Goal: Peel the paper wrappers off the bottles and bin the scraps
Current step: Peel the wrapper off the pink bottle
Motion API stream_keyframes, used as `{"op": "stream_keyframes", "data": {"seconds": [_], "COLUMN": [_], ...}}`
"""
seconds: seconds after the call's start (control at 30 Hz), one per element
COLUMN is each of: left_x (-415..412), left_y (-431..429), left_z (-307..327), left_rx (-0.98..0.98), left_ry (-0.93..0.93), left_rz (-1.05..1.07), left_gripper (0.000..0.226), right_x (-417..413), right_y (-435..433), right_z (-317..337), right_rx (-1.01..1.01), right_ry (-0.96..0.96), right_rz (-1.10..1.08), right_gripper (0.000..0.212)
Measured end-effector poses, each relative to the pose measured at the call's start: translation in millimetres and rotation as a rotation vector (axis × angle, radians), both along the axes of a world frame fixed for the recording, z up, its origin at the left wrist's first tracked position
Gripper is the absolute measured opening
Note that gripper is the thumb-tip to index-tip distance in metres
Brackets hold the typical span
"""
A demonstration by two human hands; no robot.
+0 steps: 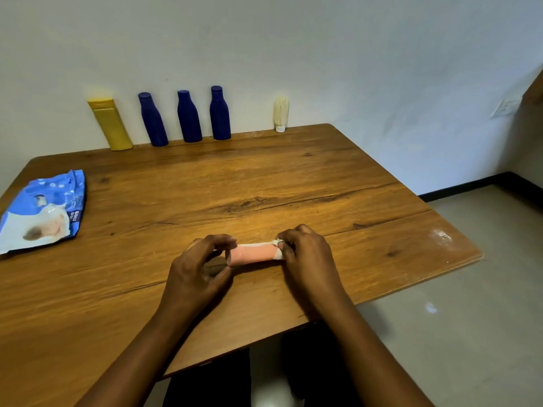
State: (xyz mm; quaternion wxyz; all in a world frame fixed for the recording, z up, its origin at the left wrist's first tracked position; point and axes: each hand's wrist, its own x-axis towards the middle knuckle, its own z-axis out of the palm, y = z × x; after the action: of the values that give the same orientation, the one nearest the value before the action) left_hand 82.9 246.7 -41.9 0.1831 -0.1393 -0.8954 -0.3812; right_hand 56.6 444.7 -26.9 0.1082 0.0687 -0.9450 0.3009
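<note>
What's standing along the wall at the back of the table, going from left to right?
yellow bottle → first blue bottle → second blue bottle → third blue bottle → small cream bottle

A pink bottle (252, 254) lies on its side near the front of the table (293, 177), its left end gripped by the left hand (197, 268). The right hand (308, 259) pinches the white paper (277, 253) left on its right end. At the far edge, 3 blue bottles (189, 117) stand bare. A yellow bottle (113, 127) leans beside them, and 1 cream-wrapped bottle (281, 114) stands apart.
</note>
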Motion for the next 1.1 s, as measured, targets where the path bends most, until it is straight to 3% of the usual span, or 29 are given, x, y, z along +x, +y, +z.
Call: {"op": "stream_keyframes", "data": {"seconds": [0.1, 0.23, 0.3, 0.4, 0.47, 0.73, 0.83, 0.97, 1.1], "left_x": [3, 14, 16, 15, 15, 16, 16, 13, 13], "left_y": [-2, -7, -6, -3, -3, -6, -4, -3, -4], "left_z": [1, 2, 2, 4, 3, 0, 1, 3, 4], "left_rx": [0.016, 0.184, 0.238, 0.273, 0.259, 0.249, 0.261, 0.277, 0.287], "left_ry": [-0.068, -0.341, -0.397, -0.386, -0.394, -0.367, -0.368, -0.385, -0.396], "left_rz": [-0.026, 0.038, 0.08, 0.141, 0.145, 0.114, 0.12, 0.137, 0.119], "left_gripper": [0.06, 0.078, 0.067, 0.043, 0.04, 0.032, 0.036, 0.037, 0.034], "right_x": [1, 9, 12, 15, 20, 46, 37, 15, 22], "right_y": [0, 0, -2, -4, -9, -47, -31, -9, -24], "right_z": [-5, -13, -15, -15, -11, 9, 7, 5, 4], "right_rx": [-0.013, -0.059, -0.039, -0.029, -0.029, 0.066, 0.127, 0.145, 0.113], "right_ry": [0.014, 0.07, 0.091, 0.099, 0.108, 0.049, 0.072, 0.066, 0.063], "right_rz": [-0.001, -0.001, -0.003, -0.016, -0.01, 0.395, 0.343, 0.109, 0.17], "right_gripper": [0.024, 0.024, 0.023, 0.025, 0.026, 0.033, 0.032, 0.028, 0.029]}}
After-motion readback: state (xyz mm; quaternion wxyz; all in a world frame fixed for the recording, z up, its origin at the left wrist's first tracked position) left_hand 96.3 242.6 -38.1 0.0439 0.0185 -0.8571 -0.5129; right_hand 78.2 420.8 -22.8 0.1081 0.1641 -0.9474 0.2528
